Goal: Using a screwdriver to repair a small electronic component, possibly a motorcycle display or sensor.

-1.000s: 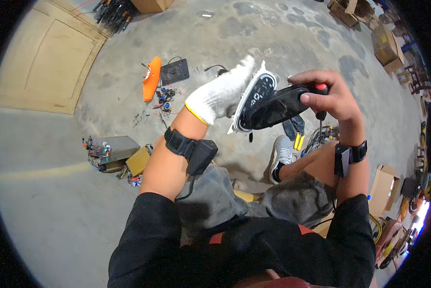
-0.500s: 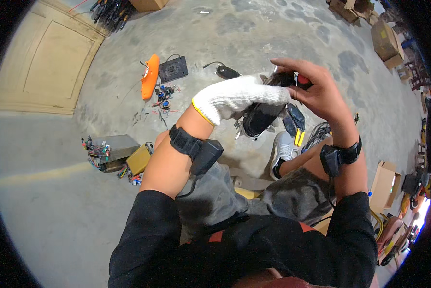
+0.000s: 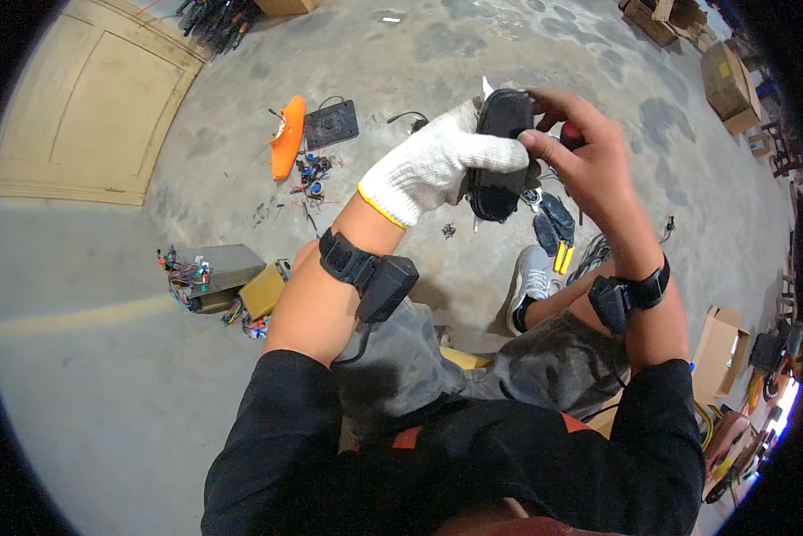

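Head view: black oblong part [image 3: 498, 189] is up in front of me, off the floor [image 3: 401, 295], held between both hands and standing roughly on end. White pointed piece [image 3: 485, 87] pokes out behind its top.

Step in hand, my read: working at the edge of the part with my fingers, gripping with one hand and picking or pressing with the other. Next move, as I judge it, calls for a firm left grip and careful fingertip force along that right edge, without dropping the tool.

Left hand [image 3: 446, 165], in a white knit glove, is clamped on the part: thumb straight across the near face, other fingers behind, mostly hidden. Right hand [image 3: 584, 147], bare, is half curled. Thumb and forefinger are apart with a gap between, both tips at the part's right edge; whether they pinch it, can't tell. Red-ended tool [image 3: 571, 134] seems tucked inside that same hand, remaining fingers closed around it; most of it is hidden.

On the floor: orange shell [image 3: 288, 138], black square plate [image 3: 331, 124], small dark bits [image 3: 449, 231] below the left hand, yellow handles [image 3: 562, 257] by my shoe [image 3: 533, 275].
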`<state>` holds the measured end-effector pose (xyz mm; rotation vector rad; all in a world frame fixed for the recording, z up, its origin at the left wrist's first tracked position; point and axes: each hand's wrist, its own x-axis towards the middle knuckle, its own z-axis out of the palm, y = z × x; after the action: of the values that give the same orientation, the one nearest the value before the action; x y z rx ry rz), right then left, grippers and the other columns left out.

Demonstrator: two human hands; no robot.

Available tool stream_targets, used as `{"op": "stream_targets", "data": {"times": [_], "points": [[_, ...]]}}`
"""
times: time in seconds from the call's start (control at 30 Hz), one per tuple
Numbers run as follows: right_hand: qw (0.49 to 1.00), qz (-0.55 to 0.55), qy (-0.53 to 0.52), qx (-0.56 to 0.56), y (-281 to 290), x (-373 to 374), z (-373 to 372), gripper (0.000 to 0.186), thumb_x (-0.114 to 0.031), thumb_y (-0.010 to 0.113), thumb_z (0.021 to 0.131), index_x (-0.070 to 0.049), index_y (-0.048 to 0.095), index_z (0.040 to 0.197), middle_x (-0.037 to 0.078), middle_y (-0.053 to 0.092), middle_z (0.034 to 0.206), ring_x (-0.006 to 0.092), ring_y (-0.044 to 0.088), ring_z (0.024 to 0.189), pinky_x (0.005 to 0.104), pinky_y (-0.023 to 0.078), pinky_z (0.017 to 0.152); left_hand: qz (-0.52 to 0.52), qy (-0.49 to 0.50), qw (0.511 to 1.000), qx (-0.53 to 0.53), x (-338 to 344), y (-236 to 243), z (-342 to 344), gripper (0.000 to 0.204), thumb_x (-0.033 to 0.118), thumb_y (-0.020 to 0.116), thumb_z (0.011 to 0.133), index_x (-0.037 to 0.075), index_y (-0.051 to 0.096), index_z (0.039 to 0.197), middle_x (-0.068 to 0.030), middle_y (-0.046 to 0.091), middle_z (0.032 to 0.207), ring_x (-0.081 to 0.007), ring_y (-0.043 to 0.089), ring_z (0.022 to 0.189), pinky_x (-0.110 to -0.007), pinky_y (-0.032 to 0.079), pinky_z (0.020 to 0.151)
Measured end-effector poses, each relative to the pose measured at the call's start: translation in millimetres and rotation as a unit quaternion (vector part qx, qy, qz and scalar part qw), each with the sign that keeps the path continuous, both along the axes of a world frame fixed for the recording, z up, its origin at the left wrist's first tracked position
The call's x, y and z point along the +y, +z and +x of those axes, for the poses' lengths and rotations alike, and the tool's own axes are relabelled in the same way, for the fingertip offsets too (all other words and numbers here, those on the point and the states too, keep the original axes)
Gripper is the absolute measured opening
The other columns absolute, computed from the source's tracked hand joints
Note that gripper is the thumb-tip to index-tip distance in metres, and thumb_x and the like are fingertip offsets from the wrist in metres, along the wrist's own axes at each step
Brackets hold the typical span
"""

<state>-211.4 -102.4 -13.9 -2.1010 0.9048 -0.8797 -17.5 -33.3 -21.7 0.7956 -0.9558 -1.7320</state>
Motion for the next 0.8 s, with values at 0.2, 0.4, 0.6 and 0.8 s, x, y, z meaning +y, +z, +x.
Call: {"op": "stream_targets", "data": {"times": [0.2,0.4,0.6,0.8], "points": [[0.999,-0.039,0.034,0.002,6.2,4.4,5.2,0.040,-0.020,0.077,0.083,-0.005,0.067,0.118,0.010,0.066,0.099,0.0212,0.061,0.083,0.0319,0.050,0.076,0.019,0.031,0.998,0.043,0.2,-3.9,-2.6,0.038,0.010,0.072,0.085,0.000,0.059,0.120,-0.0092,0.070,0.102,-0.0182,0.070,0.090,-0.030,0.057,0.078],[1.000,-0.003,0.012,0.001,0.0,2.4,4.6,0.043,-0.023,0.076,0.084,-0.006,0.066,0.122,0.008,0.067,0.105,0.0183,0.063,0.088,0.0306,0.050,0.080,0.017,0.032,0.999,0.029,0.8,-2.5,-0.8,0.035,0.010,0.071,0.087,0.001,0.059,0.118,-0.0087,0.068,0.104,-0.0207,0.069,0.095,-0.034,0.056,0.083],[0.988,0.138,-0.048,-0.051,-16.5,-20.3,-0.2,0.038,-0.029,0.072,0.090,-0.006,0.067,0.119,0.003,0.070,0.090,0.0081,0.062,0.069,0.0242,0.048,0.056,0.021,0.139,0.990,0.013,-10.5,-14.0,18.9,0.023,0.010,0.071,0.087,0.002,0.064,0.107,-0.0089,0.070,0.095,-0.0231,0.071,0.086,-0.039,0.059,0.078],[0.971,0.155,-0.061,0.170,-97.6,-58.2,8.1,0.035,-0.035,0.070,0.089,-0.002,0.072,0.100,0.008,0.065,0.069,0.0130,0.062,0.056,0.0302,0.050,0.056,0.003,0.287,0.954,0.085,-19.5,-31.8,58.2,0.008,0.006,0.068,0.088,0.002,0.066,0.095,-0.0111,0.071,0.088,-0.0257,0.072,0.081,-0.043,0.062,0.073]]}}
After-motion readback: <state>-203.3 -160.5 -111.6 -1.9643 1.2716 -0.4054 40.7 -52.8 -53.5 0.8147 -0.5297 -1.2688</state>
